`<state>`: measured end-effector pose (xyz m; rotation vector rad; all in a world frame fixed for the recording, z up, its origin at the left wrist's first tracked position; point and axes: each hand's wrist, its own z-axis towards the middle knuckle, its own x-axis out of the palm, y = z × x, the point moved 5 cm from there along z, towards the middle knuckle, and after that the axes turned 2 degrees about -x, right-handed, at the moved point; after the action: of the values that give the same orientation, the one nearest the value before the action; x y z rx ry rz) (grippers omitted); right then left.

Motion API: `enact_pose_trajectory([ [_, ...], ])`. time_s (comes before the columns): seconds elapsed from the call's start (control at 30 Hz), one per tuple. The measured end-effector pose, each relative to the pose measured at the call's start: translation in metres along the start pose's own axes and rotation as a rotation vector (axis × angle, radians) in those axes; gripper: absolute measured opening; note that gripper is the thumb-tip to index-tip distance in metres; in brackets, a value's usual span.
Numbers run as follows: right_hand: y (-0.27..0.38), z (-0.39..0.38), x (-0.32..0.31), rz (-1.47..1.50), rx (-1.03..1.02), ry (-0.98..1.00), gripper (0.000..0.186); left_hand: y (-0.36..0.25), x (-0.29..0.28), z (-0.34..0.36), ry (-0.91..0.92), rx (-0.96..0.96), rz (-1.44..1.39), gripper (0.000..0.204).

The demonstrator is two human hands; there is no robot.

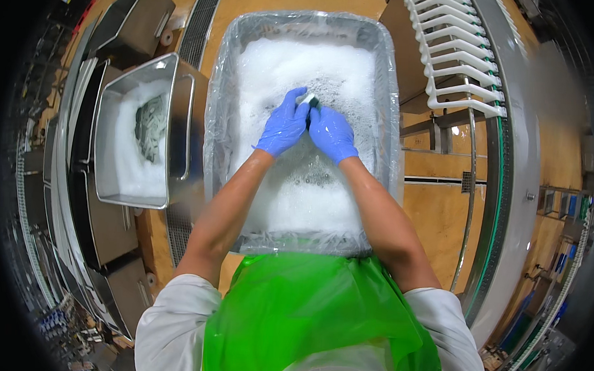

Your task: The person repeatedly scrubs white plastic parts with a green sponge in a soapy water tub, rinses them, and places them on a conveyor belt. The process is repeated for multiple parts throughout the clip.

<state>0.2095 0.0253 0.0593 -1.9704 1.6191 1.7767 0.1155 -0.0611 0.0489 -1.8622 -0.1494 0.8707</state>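
Note:
My left hand and my right hand, both in blue gloves, are close together over the middle of a large grey tub lined with clear plastic. Between their fingers is a small white and dark green piece; the fingers hide most of it, so its kind is unclear. Both hands are closed around it. Below them, white suds cover much of the water, and the foam is thinner around my wrists.
A steel bin at the left holds suds and a heap of pale grey-green pieces. More steel bins stand behind and before it. At the right run a white-slatted rack and a metal conveyor frame. A floor grate lies beside the tub.

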Motion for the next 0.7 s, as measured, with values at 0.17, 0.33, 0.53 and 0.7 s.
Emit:
enact_pose_trajectory([
  [0.17, -0.032, -0.011, 0.027, -0.244, -0.020, 0.203, 0.035, 0.052, 0.027, 0.007, -0.057, 0.124, 0.405, 0.050],
  [0.33, -0.027, -0.019, -0.011, -0.080, -0.272, 0.218, 0.034, 0.022, 0.016, 0.004, 0.213, 0.234, 0.403, 0.041],
  [0.53, 0.001, -0.038, -0.076, 0.809, -0.329, -0.007, 0.033, -0.032, -0.028, -0.003, 0.027, 0.188, 0.273, 0.028],
  [0.7, 0.055, -0.033, -0.068, 0.070, -0.552, -0.211, 0.040, -0.032, -0.010, -0.015, 0.153, 0.459, 0.378, 0.029],
])
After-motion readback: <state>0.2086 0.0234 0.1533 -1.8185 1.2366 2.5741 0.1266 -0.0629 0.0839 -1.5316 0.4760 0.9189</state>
